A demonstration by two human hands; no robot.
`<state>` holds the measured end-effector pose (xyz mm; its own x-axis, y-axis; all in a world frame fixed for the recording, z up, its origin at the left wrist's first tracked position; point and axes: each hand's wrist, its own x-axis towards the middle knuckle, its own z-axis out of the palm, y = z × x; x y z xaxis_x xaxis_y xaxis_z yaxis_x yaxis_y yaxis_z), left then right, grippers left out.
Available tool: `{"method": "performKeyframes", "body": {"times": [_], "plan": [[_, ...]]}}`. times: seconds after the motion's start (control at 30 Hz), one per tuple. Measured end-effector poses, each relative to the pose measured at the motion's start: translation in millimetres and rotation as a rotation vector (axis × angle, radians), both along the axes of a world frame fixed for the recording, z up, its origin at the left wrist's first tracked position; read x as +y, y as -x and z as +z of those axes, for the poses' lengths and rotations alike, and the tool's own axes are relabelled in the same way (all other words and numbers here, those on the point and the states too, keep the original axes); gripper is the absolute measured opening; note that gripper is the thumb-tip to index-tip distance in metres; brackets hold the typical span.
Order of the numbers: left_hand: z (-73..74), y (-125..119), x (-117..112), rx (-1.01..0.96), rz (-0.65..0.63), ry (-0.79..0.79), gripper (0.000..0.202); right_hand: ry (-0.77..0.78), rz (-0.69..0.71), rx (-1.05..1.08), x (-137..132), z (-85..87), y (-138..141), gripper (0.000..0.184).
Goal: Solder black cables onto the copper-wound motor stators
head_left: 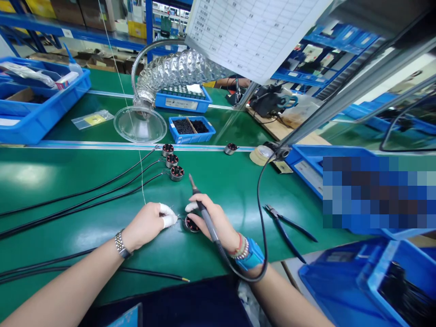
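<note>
Right hand (216,222) clamped on soldering iron (206,220); left hand (146,225) fingertips together just beside motor (191,225), can't tell if gripping.

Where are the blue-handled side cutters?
Head view: the cutters lie on the green bench, right of the soldering iron's cord near the right hand.

**Green bench, blue trays, black cables**

The bench mat (102,190) is glossy green, and the trays (41,122) are bright blue. Black cables (78,200) cross it to motors (176,173) with silver casings and dark red windings. The iron (207,222) is dark grey, the finger cots (167,215) white, the wristband (254,254) blue, and the watch (121,244) silver. The pliers (296,226) have dark blue handles. The duct (170,72) is ribbed silver, and the paper (252,36) carries a dark grid on white.
</note>
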<state>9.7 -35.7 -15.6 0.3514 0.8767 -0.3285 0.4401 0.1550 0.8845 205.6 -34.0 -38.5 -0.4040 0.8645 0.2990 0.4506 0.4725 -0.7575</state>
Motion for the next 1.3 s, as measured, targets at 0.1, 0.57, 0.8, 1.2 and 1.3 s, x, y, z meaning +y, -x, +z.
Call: {"method": "performKeyframes", "body": {"times": [0.1, 0.57, 0.8, 1.2, 1.3], "plan": [[0.1, 0, 0, -0.011, -0.001, 0.013, 0.019, 0.032, 0.075, 0.012, 7, -1.0, 0, 0.030], [-2.2, 2, 3, -0.017, -0.037, 0.048, 0.020, -0.181, 0.257, -0.054, 16, -0.1, 11, 0.015], [-1.7, 5, 5, -0.014, -0.125, 0.063, 0.023, -0.188, 0.273, -0.057, 15, 9.2, 13, 0.013], [0.0, 4, 5, 0.002, -0.103, 0.068, 0.020, 0.001, 0.200, 0.059, 15, 5.5, 9, 0.027], [-0.5, 4, 5, -0.005, -0.091, 0.069, 0.019, 0.017, 0.197, 0.045, 14, 4.5, 11, 0.025]]}}
